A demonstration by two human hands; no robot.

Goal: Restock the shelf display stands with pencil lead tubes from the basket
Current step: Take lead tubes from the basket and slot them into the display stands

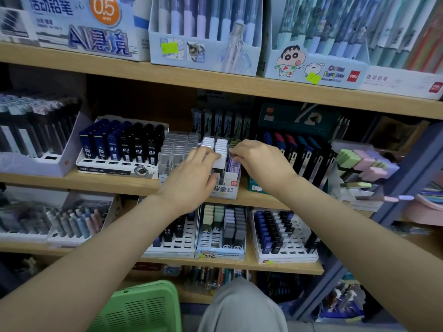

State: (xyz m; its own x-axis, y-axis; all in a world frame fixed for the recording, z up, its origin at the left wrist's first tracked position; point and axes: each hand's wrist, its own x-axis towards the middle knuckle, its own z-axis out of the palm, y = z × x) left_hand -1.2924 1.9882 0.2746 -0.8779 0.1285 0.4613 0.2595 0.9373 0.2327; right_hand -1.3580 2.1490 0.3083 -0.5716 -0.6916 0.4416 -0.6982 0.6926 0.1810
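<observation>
- On the middle shelf (119, 182), a person is crouching before a white display stand (225, 190) and working both hands into its rows of pencil lead tubes.
- The left hand (191, 178) is lying with fairly straight fingers against the column of white-capped tubes (221, 146), thumb resting at the front tube. It appears to be steadying the row rather than gripping anything.
- The right hand (261, 161) is curling its fingertips down onto the neighbouring column, seemingly pinching the top of a purple tube (236, 167). The fingertips are hiding the exact contact.
- Clear tubes (177, 144) are standing just beside the white ones on the left.
- The green basket (143, 307) is sitting on the floor below, near the person's knee. No tubes are showing in the part that is visible.
- These tubes are looking like small, rigid plastic cases, so they are probably light, smooth and a little slippery.
- A pinch on the two flat sides just under the cap is likely giving the best control.
- The leads inside are brittle, so a tube is better eased straight down into its slot than dropped.
- Packed columns are liable to tip like dominoes unless the free hand is bracing them.
</observation>
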